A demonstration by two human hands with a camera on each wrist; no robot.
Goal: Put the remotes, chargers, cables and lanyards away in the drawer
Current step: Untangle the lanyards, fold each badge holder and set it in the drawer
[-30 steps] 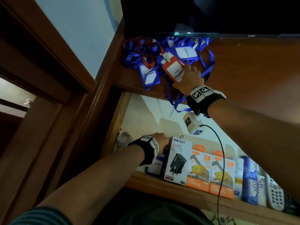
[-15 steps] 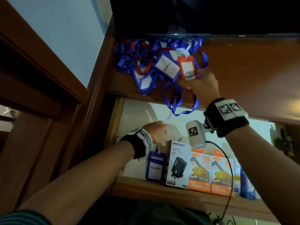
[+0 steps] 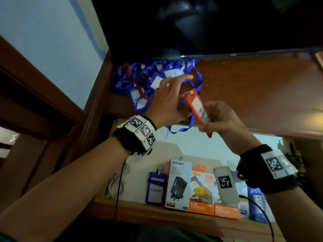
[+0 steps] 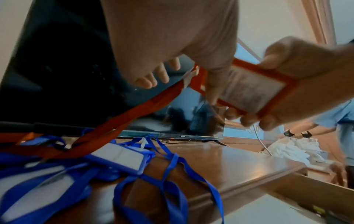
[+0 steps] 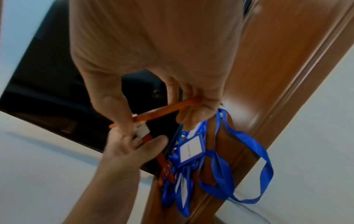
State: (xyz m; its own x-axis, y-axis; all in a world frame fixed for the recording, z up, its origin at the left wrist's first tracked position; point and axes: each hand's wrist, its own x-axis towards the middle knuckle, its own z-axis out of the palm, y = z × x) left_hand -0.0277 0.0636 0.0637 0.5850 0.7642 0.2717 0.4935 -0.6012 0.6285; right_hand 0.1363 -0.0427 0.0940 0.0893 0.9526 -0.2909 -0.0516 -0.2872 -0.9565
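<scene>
now right hand (image 3: pixel 222 119) grips orange badge holder (image 3: pixel 197 107); left hand (image 3: pixel 167 100) beside it, fingers loosely spread.

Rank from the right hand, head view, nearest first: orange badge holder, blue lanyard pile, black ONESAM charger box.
1. Orange badge holder: pinched in the right hand itself.
2. Blue lanyard pile: up-left on the cabinet top, beyond the left hand.
3. Black ONESAM charger box: below, standing in the drawer.
</scene>
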